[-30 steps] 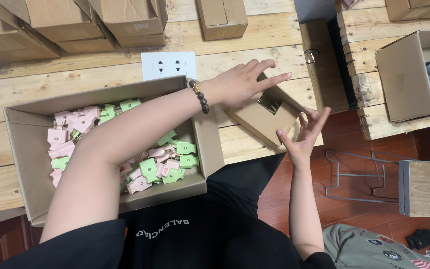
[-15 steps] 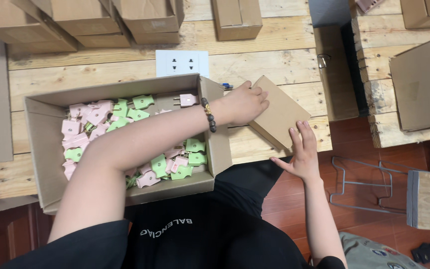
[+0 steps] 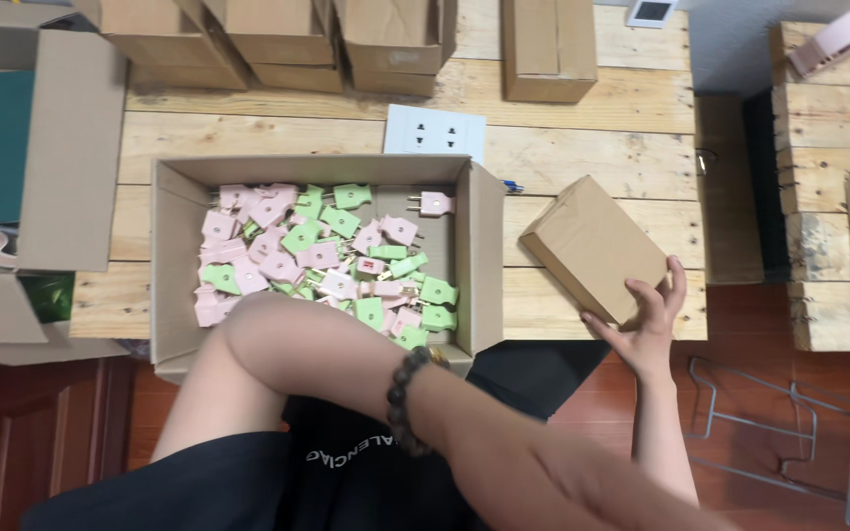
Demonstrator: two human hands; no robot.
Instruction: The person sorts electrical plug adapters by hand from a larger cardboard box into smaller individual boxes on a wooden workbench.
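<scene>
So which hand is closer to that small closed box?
Right. The right hand grips the small box at its near edge; the left arm crosses below the open box, its hand out of view.

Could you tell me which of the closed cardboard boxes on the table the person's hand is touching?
The small closed box lying askew at the table's near edge, right of the open box of plugs; the right hand rests on its corner. The others sit untouched along the far edge.
</scene>
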